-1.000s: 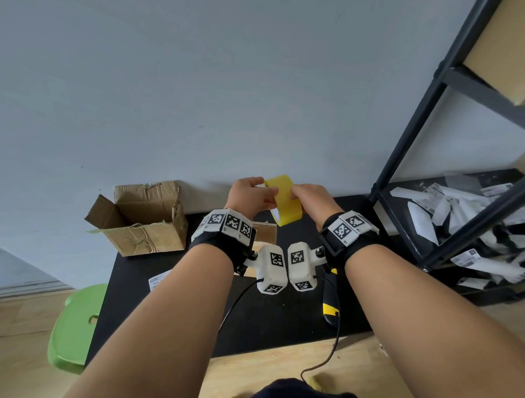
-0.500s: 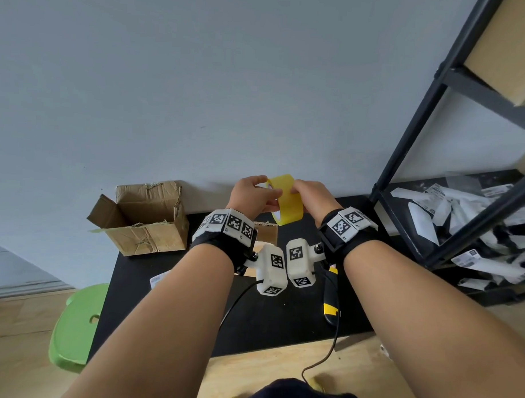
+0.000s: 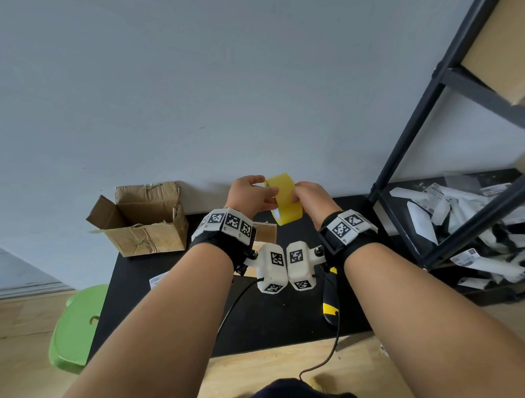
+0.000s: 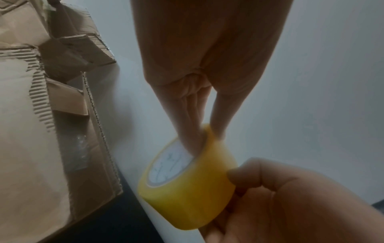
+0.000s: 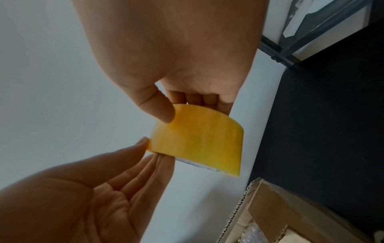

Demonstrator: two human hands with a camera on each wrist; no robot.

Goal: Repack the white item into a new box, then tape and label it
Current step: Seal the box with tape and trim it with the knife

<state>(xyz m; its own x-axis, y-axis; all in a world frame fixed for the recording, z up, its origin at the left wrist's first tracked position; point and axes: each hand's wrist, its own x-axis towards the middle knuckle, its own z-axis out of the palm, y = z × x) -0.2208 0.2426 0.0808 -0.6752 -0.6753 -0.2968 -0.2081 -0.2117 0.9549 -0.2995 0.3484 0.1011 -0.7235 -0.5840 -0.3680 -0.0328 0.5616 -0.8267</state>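
A green plastic stool stands on the wooden floor at far left, beside the black tabletop. At the tabletop's left rear corner sits a worn brown cardboard box, flaps open, creased and torn along the corrugated edges, against the grey wall. A small white printed label lies on the tabletop in front of that box.

Centre: both hands are raised above the tabletop, close to the wall, and share a yellow roll of packing tape. The left hand has its fingers straight and together, tips reaching into the roll's white core, thumb laid on the yellow outer surface; its grip pinches the near edge of the roll. The right hand holds the opposite side, thumb pressed on the outer band and fingers curled behind it; its grip is closed round the roll. The roll is tilted, core opening facing the left wrist.

Below the hands, a second brown cardboard box rests on the tabletop, mostly hidden behind the wrist units; the right wrist view shows its open top with something clear and crinkled inside. The white item cannot be identified with certainty.

A black-and-yellow handheld tool lies on the tabletop under the right forearm. At far right stands a black metal shelf rack, its lower shelf heaped with white paper strips and labels.
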